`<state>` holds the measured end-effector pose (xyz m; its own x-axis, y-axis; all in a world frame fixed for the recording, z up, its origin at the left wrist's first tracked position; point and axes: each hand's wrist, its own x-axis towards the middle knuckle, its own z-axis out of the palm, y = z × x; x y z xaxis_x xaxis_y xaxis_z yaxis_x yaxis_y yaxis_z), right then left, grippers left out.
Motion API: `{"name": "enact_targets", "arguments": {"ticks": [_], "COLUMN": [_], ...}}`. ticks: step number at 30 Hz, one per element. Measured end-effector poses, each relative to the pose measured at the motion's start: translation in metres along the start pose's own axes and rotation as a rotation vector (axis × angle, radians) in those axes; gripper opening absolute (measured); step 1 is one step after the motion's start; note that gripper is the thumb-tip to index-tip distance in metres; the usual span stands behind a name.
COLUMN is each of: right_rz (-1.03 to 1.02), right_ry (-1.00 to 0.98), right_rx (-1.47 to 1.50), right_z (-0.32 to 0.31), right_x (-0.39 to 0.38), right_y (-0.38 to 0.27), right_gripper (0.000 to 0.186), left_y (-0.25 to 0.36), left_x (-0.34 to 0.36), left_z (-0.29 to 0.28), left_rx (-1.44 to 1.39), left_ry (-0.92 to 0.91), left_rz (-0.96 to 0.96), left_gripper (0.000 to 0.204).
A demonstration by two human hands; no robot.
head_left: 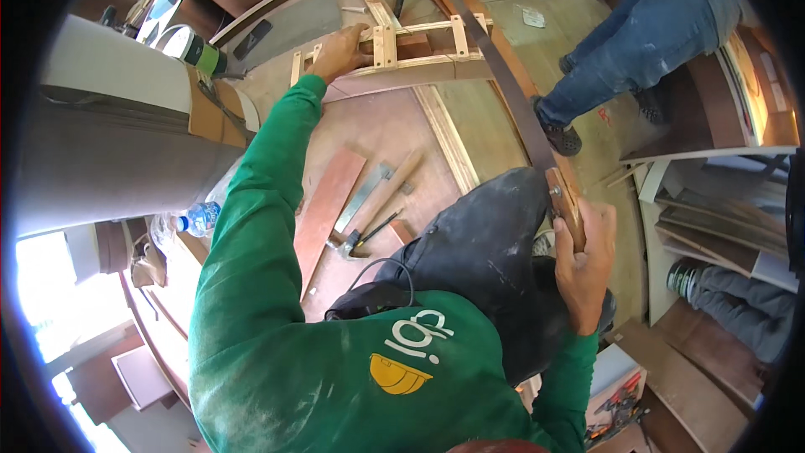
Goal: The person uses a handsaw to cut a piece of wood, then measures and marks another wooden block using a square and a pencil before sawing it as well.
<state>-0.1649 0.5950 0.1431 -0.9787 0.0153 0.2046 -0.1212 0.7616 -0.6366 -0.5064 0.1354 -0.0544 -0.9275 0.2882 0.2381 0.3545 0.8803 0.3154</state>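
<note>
**Handsaw across a curved wooden frame**

While the handsaw (pixel 511 92) runs diagonally from the middle right of the frame up toward the top centre, its long dark blade lies over the curved wooden frame (pixel 419 54) near the top. The right hand (pixel 587 260) has its grip wrapped tight around the wooden saw handle at middle right, so the blade points up and left, away from that hand. The left hand (pixel 340 52) is further up, pressed flat-ish on the left end of the frame, fingers curled over its edge; it's the hand nearer the wood, just left of where the blade crosses.

Below that, on the reddish table (pixel 369 130), there's a hammer (pixel 377 201) next to a loose board (pixel 327 205), and a water bottle (pixel 197 220) at left. Another person's legs in jeans (pixel 637 42) stand at upper right.
</note>
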Motion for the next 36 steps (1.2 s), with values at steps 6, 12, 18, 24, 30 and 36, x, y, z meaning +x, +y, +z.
{"name": "enact_targets", "arguments": {"ticks": [6,12,18,24,30,36], "right_rz": [-0.175,-0.216,-0.213,-0.143,-0.106,-0.078], "right_ry": [-0.137,-0.274,-0.319,-0.410,-0.431,-0.429], "right_rx": [-0.060,-0.070,-0.090,-0.175,-0.200,-0.158], "right_z": [0.006,0.015,-0.004,-0.044,-0.054,-0.022], "right_x": [0.061,0.093,0.103,0.096,0.081,0.070], "right_y": [0.025,0.055,0.075,0.079,0.106,0.100], "right_gripper": [0.036,0.036,0.037,0.042,0.049,0.052], "left_y": [0.001,0.012,0.004,0.009,0.015,0.018], "left_x": [-0.001,0.000,-0.008,0.001,-0.007,-0.005], "left_z": [0.005,0.005,0.004,0.002,-0.004,-0.004], "left_rx": [0.054,0.052,0.059,0.085,0.009,-0.098], "left_ry": [-0.073,-0.119,-0.028,-0.093,-0.066,-0.037], "left_rz": [-0.186,-0.259,-0.239,-0.206,-0.229,-0.189], "left_gripper": [0.056,0.054,0.049,0.046,0.044,0.044]}}
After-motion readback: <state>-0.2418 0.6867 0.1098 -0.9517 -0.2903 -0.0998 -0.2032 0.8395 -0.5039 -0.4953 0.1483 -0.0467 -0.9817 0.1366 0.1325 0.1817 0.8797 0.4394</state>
